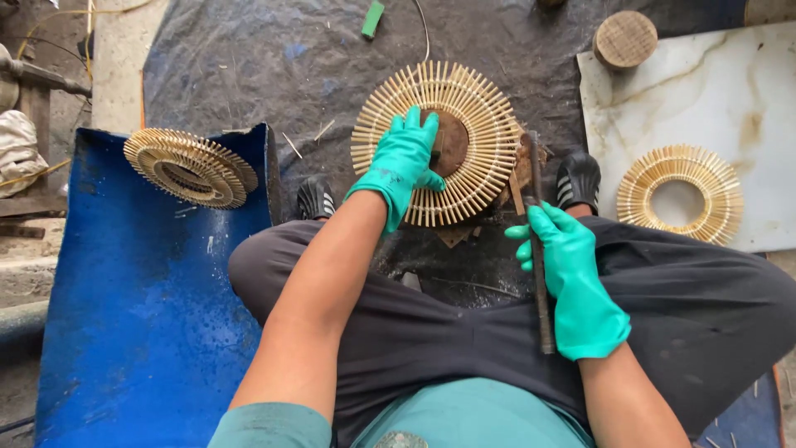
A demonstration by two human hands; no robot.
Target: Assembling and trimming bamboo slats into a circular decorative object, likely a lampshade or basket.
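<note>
Both hands wear teal-green rubber gloves, left and right. Forearms are bare below short teal sleeves. Dark baggy trousers cover the legs, and black ribbed clogs the feet.

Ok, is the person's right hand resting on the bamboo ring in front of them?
No, the right hand grips a dark metal rod, while the left hand presses on the bamboo ring.

blue trough, marble slab, round wooden block
</note>
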